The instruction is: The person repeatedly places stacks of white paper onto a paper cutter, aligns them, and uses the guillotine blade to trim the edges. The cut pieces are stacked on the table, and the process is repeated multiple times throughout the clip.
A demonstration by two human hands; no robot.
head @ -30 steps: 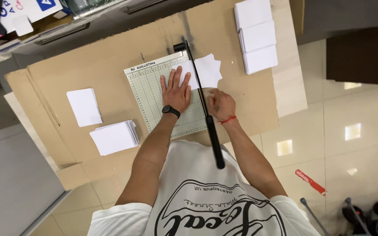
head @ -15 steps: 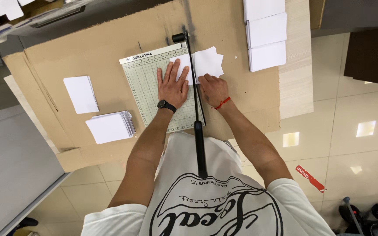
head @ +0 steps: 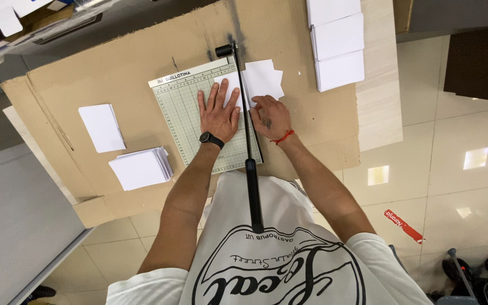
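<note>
Two bare hands lie flat, fingers spread, gripping nothing: the left hand (head: 219, 110) presses white paper onto the pale-green gridded cutter board (head: 190, 116), the right hand (head: 270, 116) rests on the white paper offcuts (head: 263, 79) just beyond it. Between them runs the long black cutter arm (head: 248, 141), its handle pointing back toward the person's chest.

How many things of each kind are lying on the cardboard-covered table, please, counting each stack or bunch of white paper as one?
Green-gridded paper cutter with black lever arm: 1
White paper stacks at upper right: 3
White paper piles at left: 2
White sheets under the hands, at the blade: 1
Total: 7
</note>
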